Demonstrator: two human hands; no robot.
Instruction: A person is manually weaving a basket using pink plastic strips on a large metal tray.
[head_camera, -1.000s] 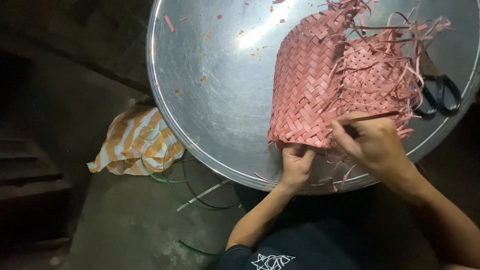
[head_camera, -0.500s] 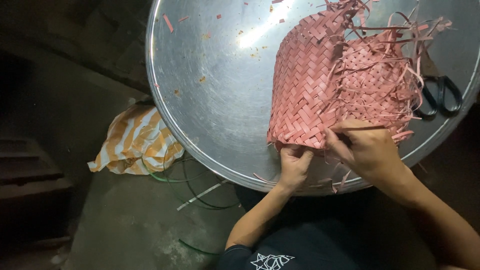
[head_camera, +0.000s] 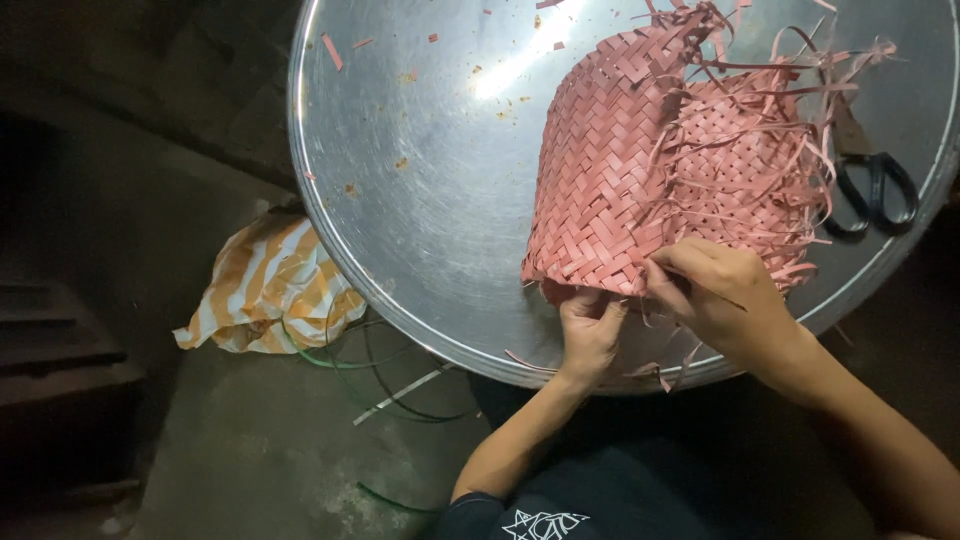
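Woven piece: I am looking down at a pink woven basket (head_camera: 640, 170), half finished, lying on its side on a big round metal tray (head_camera: 420, 200). Its closed corner is pointing toward me and its loose strip ends are fanning out at the far right.

Left hand: My left hand (head_camera: 590, 330) is gripping the near corner of the weave from below, the fingers curled and pressed together on the edge, the thumb tucked under it.

Right hand: My right hand (head_camera: 725, 300) is resting on the lower edge just beside the left, thumb and forefinger pinching one thin pink strip (head_camera: 660, 275) right at the weave.

Step in hand: I judge that I am working a single strip through the plaiting at this corner.

Doing it well: I am thinking the left hand should be holding the corner flat and firm so the rows are not spreading, while the right is keeping the strip untwisted and drawing it snug along its own line, not sideways, since a hard tug could be creasing or tearing it.

Nearby: Black-handled scissors (head_camera: 875, 190) are lying on the tray at the right, partly under the loose ends. Small pink offcuts (head_camera: 332, 50) are scattered over the metal.

Floor: An orange-and-white striped cloth (head_camera: 265, 295) is lying left of the tray, with thin green strands (head_camera: 380, 370) curling beside it.
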